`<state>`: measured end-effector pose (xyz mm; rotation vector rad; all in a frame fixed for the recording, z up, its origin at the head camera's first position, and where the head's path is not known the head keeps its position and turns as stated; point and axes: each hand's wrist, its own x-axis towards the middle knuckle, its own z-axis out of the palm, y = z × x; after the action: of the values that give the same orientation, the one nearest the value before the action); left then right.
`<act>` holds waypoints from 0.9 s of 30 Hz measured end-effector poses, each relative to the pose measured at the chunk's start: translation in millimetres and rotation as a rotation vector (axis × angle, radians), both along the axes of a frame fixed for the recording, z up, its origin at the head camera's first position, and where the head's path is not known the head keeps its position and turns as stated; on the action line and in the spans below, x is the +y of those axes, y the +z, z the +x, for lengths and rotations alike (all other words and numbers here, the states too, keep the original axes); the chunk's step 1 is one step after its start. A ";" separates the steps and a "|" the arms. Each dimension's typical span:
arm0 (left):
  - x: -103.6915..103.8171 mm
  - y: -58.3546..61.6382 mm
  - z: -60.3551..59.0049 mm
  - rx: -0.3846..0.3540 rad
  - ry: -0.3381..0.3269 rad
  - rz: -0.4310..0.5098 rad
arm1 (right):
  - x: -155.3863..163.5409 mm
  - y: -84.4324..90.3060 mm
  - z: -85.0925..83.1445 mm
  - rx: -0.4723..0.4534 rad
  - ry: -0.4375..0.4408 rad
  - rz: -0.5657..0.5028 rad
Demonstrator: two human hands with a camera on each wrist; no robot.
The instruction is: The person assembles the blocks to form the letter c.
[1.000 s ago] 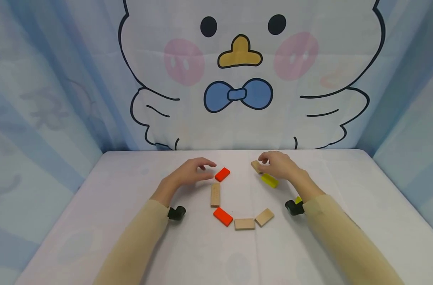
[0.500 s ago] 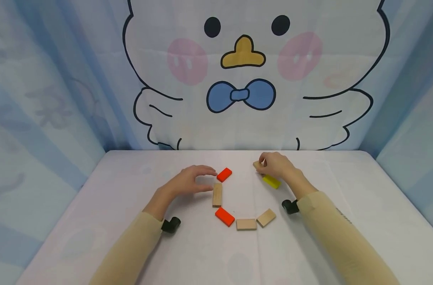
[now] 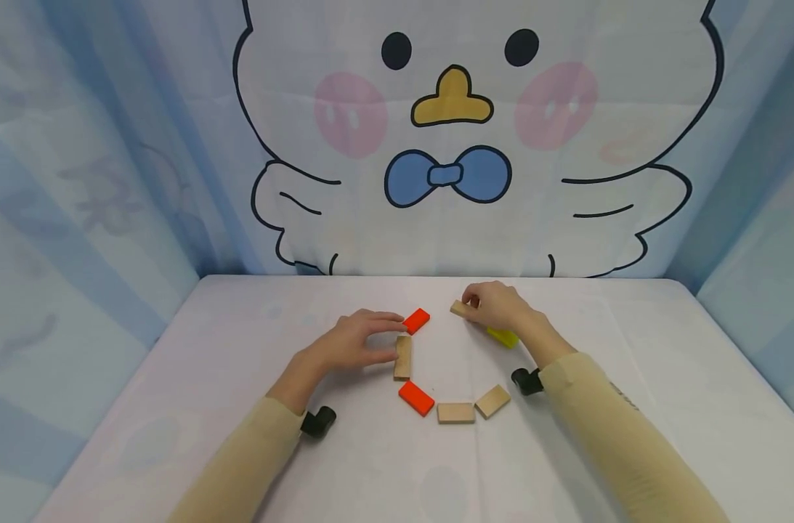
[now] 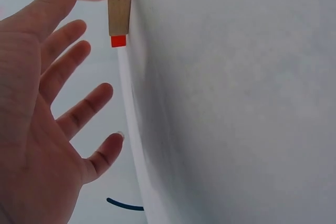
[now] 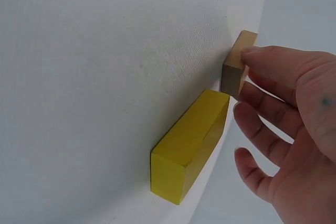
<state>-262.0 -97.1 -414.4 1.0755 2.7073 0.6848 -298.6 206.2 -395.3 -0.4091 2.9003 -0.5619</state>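
Note:
My right hand [image 3: 501,305] pinches a small plain wooden block [image 5: 242,51] between thumb and fingers, low at the table's far side. Right beside that hand lies a yellow block [image 5: 189,135], partly covered by the hand in the head view. With fingers spread and relaxed, my left hand [image 3: 351,341] is at the left of the blocks. Its fingertips are close to the upper red block [image 3: 418,319], and its thumb is by an upright-lying wooden block [image 3: 403,359]; whether they touch cannot be told.
The blocks form a curve on the white table [image 3: 240,436]. A lower red block [image 3: 416,398], a wooden block [image 3: 455,413] and a slanted wooden block [image 3: 492,401] lie along its near side. A curtain with a cartoon bird [image 3: 452,240] hangs behind.
My right hand has taken hold of the far wooden block and shifted it left, away from the yellow block. My left hand has come slightly closer to the blocks on the left.

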 end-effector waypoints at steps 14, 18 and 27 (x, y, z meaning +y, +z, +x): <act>14.5 -0.6 -5.2 -0.059 -0.014 -0.121 | -13.6 -1.1 0.6 0.004 0.057 -0.011; 19.0 0.7 -8.2 -0.051 -0.011 -0.162 | -16.8 -0.9 0.6 -0.007 0.058 -0.009; 27.7 0.8 -14.3 -0.062 0.020 -0.214 | -17.5 -1.5 0.4 0.002 0.064 -0.006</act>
<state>-276.3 -69.4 -413.6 0.9606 2.6672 0.4114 -298.2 188.7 -396.8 -0.5010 2.8761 -0.5609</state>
